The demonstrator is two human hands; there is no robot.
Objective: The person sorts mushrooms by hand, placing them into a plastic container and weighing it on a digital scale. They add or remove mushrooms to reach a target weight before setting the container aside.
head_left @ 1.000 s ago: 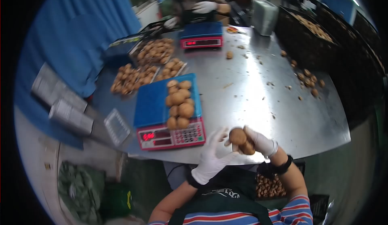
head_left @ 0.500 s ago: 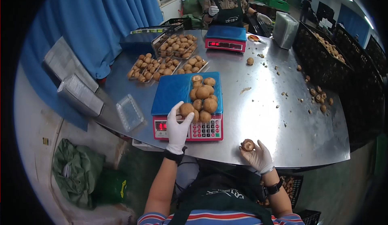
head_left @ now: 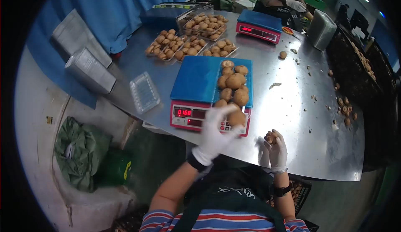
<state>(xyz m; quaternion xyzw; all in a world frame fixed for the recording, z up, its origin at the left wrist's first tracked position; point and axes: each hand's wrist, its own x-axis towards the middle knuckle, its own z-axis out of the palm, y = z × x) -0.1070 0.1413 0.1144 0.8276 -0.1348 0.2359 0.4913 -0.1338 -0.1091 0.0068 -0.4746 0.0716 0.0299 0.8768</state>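
My left hand [head_left: 212, 136], white-gloved and blurred, has its fingers around a brown mushroom [head_left: 237, 118] above the keypad edge of the near scale [head_left: 193, 79]. On the right side of that scale's blue platform, a clear tray holds a heap of mushrooms [head_left: 235, 81]. The red display [head_left: 184, 112] appears to read 0.160. Near the table's front edge, my right hand [head_left: 277, 155] grips another mushroom [head_left: 270, 137] by the fingertips, to the right of the scale.
Filled mushroom trays [head_left: 204, 25] stand behind the scale. An unfilled clear tray [head_left: 145, 93] and stacked trays [head_left: 90, 71] are at left. A second scale [head_left: 259, 23] sits farther back, near a co-worker's gloved hand [head_left: 296, 5]. Loose mushrooms [head_left: 346, 107] and black crates [head_left: 342, 61] lie right.
My left hand has moved right, carrying a mushroom away from the tray's front left. My right hand has turned its mushroom and risen slightly. The camera view has shifted.
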